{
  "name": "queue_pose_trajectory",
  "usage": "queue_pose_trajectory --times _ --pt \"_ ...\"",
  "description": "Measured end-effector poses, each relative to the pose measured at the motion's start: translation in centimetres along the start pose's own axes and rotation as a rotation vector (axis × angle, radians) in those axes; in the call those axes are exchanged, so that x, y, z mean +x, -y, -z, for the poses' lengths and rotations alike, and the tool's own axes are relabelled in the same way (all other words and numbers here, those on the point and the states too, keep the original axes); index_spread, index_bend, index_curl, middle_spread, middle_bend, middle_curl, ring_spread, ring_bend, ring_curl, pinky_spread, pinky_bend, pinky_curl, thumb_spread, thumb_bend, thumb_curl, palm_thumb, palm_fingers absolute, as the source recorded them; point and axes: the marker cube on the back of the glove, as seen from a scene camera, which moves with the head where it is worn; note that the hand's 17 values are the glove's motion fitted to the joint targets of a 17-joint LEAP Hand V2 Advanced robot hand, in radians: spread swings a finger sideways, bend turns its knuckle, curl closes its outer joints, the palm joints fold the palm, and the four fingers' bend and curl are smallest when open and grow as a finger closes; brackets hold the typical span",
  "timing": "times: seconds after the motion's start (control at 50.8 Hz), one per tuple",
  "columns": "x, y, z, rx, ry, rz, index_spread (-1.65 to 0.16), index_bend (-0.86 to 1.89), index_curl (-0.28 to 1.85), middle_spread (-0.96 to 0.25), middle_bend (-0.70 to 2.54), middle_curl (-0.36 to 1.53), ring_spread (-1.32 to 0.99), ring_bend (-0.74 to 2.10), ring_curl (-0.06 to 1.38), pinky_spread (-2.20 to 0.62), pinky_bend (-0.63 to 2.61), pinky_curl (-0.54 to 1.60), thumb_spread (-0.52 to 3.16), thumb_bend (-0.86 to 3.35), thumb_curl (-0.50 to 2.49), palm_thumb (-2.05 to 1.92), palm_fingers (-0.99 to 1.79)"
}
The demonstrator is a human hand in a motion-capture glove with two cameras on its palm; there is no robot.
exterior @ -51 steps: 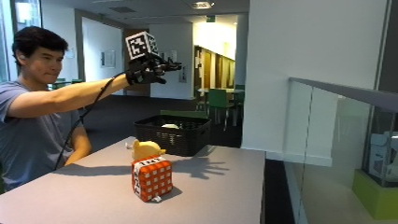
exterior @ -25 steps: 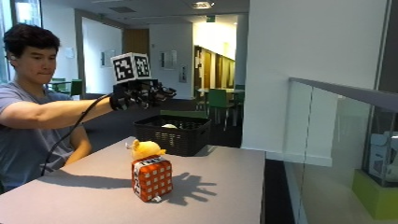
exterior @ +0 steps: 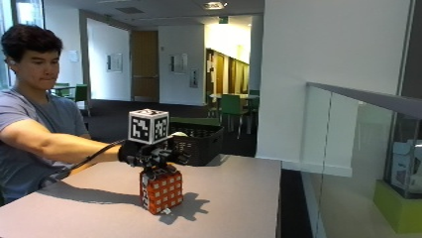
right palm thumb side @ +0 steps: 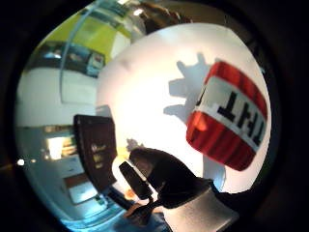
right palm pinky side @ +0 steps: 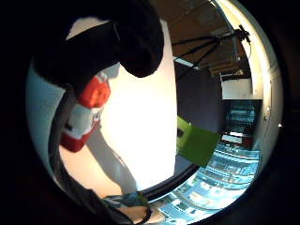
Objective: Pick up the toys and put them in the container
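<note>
Hovering just over the red block toy, grip spread.

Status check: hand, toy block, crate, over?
Right hand just above TNT block, fingers not seen closing. Block upright on table. Black crate behind it.

I think I am looking into an office building or a school building, not a home. The room is big and open, with plain white walls and square lights in the ceiling. Behind the person there is a long hallway with a wooden door and small frames on the wall. Farther back I see green chairs at tables, like a place to eat or meet. On one side there is a glass railing. The grey table in front is wide and plain, like a work table.
</note>
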Motion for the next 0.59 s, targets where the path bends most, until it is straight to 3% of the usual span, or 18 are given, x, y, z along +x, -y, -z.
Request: queue_pose_trajectory --times 0.295,0.59 --pt "0.5 -0.4 -5.6 -0.061 -0.01 -0.025 -0.32 0.08 0.15 -0.04 0.1 0.28 0.02 0.21 0.26 0.06 1.3 0.37 0.9 -0.07 0.19 -0.09 -0.22" --pt "-0.1 -0.3 -8.9 -0.082 -0.068 -0.019 -0.34 0.07 0.12 -0.03 0.09 0.21 0.02 0.34 0.32 0.01 1.44 0.4 0.91 -0.06 0.22 -0.07 -0.18"
